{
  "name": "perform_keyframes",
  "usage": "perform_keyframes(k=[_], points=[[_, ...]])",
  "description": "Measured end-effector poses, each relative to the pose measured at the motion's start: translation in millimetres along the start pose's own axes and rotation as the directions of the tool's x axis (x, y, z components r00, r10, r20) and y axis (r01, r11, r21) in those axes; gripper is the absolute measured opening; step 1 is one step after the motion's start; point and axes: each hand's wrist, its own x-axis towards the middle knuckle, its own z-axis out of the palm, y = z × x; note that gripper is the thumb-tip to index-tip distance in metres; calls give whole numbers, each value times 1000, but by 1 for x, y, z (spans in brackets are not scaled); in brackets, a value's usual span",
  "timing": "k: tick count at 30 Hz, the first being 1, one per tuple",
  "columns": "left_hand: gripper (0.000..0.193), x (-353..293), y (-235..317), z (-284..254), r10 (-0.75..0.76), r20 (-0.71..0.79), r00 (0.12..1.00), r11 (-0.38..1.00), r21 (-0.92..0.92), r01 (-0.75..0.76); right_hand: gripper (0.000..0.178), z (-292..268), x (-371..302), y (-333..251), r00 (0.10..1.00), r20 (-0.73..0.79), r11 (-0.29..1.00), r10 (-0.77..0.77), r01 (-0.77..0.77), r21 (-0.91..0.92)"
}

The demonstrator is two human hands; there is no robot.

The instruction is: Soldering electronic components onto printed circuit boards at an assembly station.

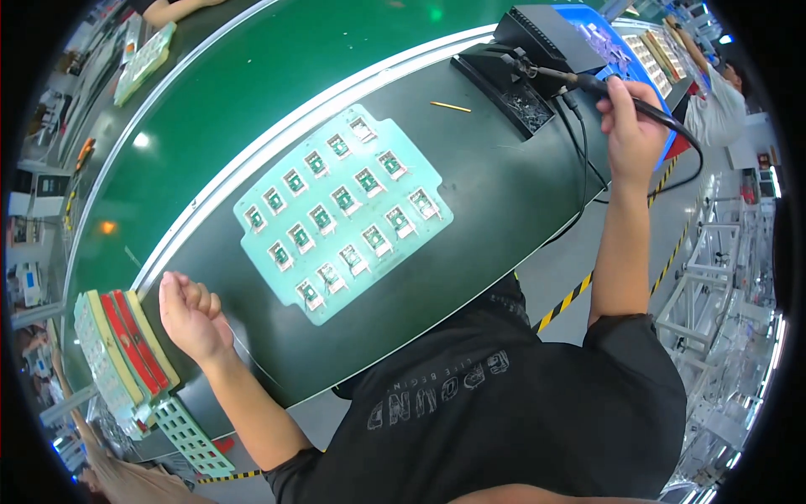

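My right hand [635,126], at the upper right, grips the dark handle of a soldering iron [589,83]. Its metal end reaches into a black iron stand [501,76]; whether the tip touches the stand I cannot tell. At the left, my left hand [193,317] is raised with its fingers curled and pinched together. A thin solder wire [248,353] runs from it down toward the table's near edge. Between my hands lies a light green tray [421,174] with small circuit boards [344,200] set in rows, apart from both hands.
A thin brass-coloured rod [451,107] lies beyond the tray. Behind the stand are a black box [550,38] and a blue bin [663,101] of purple parts. Stacked trays with red and yellow layers [126,344] stand left. A green conveyor [277,67] borders the dark table. Cables hang by my right arm.
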Motion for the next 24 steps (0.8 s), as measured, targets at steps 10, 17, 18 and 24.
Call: perform_keyframes(k=[10,17,18,24], points=[[36,-15,1,6,-270,144,952,796,589,137,28,49,7,30,967,237,995,90,-79,-58],[28,-24,-11,11,-346,370,862,772,635,38,27,37,-27,-2,817,407,871,409,-217,-440],[28,-23,-12,11,-356,389,849,780,624,41,25,39,-40,-9,784,490,908,381,-216,-360],[25,-24,-8,14,-457,372,808,811,547,208,33,83,-101,-26,554,813,895,179,-436,99]])
